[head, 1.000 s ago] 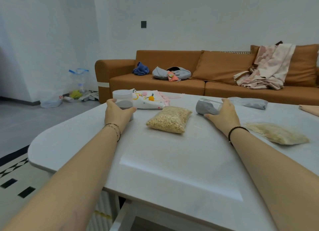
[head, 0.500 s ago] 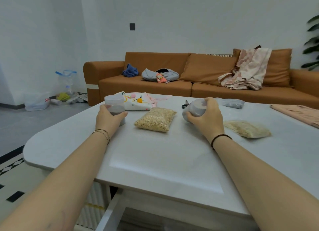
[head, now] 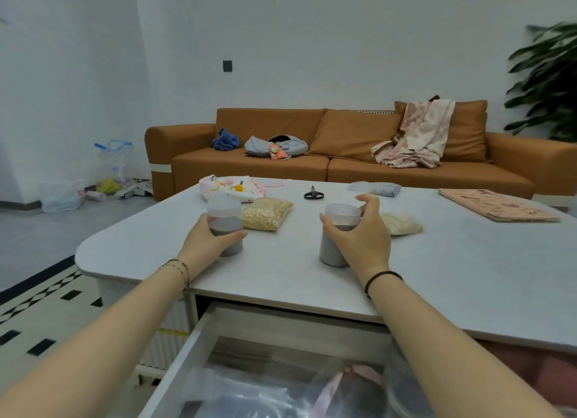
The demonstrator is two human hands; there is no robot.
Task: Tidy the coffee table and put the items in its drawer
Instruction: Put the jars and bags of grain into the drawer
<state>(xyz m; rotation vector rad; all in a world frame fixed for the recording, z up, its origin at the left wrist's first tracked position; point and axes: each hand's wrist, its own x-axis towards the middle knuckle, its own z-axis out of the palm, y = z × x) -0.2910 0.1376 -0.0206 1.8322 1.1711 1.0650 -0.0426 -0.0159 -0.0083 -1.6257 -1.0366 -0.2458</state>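
Seen from the head camera, the step in hand looks like collecting two jars from the coffee table [head: 281, 277]. The left hand [head: 209, 243] wraps the left jar [head: 229, 227] and the right hand [head: 359, 243] curls round the right jar [head: 335, 249]. Both jars stand upright, part-filled with grey powder. The next move calls for bringing them nearer and down into the open drawer [head: 182, 355], below both grips, which holds clear bags [head: 249, 392] and something pink, blurred.

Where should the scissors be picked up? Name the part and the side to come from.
Take the scissors by the black handle loops, from above on the near side: they lie flat on the coffee table, loops toward the person, closed blades pointing away.
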